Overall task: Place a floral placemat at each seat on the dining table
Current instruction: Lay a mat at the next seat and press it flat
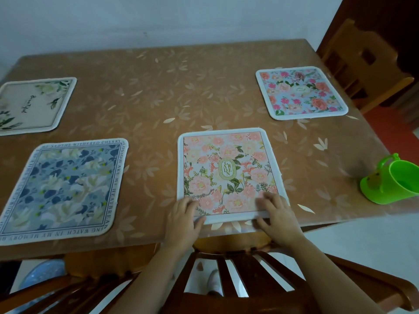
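GARDEN, in capitals inside a gold oval, marks the middle of the pink floral placemat nearest me. The border of the blue floral placemat to my left reads in part "THE WITHERED CHERRY" and "WATCH IN MY MEMORY" (the rest blurs). The cream placemat beyond says "Beautiful" in script. I cannot read the small label on the far placemat.

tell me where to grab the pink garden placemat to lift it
Probably its near white border, coming from the near edge of the table. The pink garden placemat lies flat, so only an edge can be pinched, and the left hand and right hand rest on that border.
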The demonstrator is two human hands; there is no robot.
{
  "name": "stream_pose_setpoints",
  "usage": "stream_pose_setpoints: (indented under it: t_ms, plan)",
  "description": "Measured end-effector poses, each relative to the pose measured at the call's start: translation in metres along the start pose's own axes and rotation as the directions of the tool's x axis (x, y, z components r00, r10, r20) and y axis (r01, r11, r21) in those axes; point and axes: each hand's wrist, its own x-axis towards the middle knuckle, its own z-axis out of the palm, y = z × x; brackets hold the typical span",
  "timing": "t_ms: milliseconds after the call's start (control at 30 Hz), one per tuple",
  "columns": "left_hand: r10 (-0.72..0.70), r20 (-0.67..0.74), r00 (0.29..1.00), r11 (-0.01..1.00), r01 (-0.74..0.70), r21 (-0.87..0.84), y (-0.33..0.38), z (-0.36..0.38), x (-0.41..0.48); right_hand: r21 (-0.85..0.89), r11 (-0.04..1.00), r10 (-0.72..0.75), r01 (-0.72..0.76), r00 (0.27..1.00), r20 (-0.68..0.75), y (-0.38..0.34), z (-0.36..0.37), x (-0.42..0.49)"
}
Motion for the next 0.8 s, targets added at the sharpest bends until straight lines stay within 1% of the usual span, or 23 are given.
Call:
stream_pose_setpoints:
  t_ms: [67, 133, 233, 300, 400, 500, 700, 800]
  plan:
    - [0.004, 0.101, 0.995, 0.995, -0.014, 0.098, -0.009, 0.001, 0.007, -0.088, 0.996, 0.012, -0.001, 0.992, 0.124, -0.004, 0.008, 0.004]
    - [0.011, 0.191, 0.981, 0.985, -0.044, 0.168, -0.012, 0.004, 0.015, -0.165, 0.986, 0.012, 0.022, 0.980, 0.201, -0.007, 0.012, 0.013]
    - [-0.006, 0.219, 0.976, 0.968, -0.050, 0.248, -0.007, 0.010, 0.026, -0.187, 0.982, 0.023, 0.025, 0.967, 0.252, -0.011, 0.011, 0.030]
    - [-0.013, 0.178, 0.984, 0.956, -0.040, 0.291, -0.002, 0.014, 0.032, -0.227, 0.973, 0.020, 0.034, 0.972, 0.233, -0.015, 0.014, 0.041]
    - [0.017, 0.114, 0.993, 0.955, -0.050, 0.291, 0.003, 0.017, 0.041, -0.285, 0.958, 0.020, 0.031, 0.985, 0.174, -0.020, 0.020, 0.057]
    - [0.040, 0.088, 0.995, 0.955, -0.064, 0.290, 0.003, 0.016, 0.057, -0.281, 0.959, -0.011, 0.046, 0.992, 0.127, -0.021, 0.022, 0.078]
    - [0.009, 0.079, 0.997, 0.955, -0.033, 0.295, 0.000, 0.016, 0.112, -0.292, 0.953, -0.082, 0.087, 0.996, 0.029, -0.023, 0.015, 0.138]
    - [0.009, 0.058, 0.998, 0.957, -0.026, 0.290, -0.001, 0.014, 0.140, -0.261, 0.961, -0.095, 0.092, 0.995, 0.002, -0.025, 0.010, 0.171]
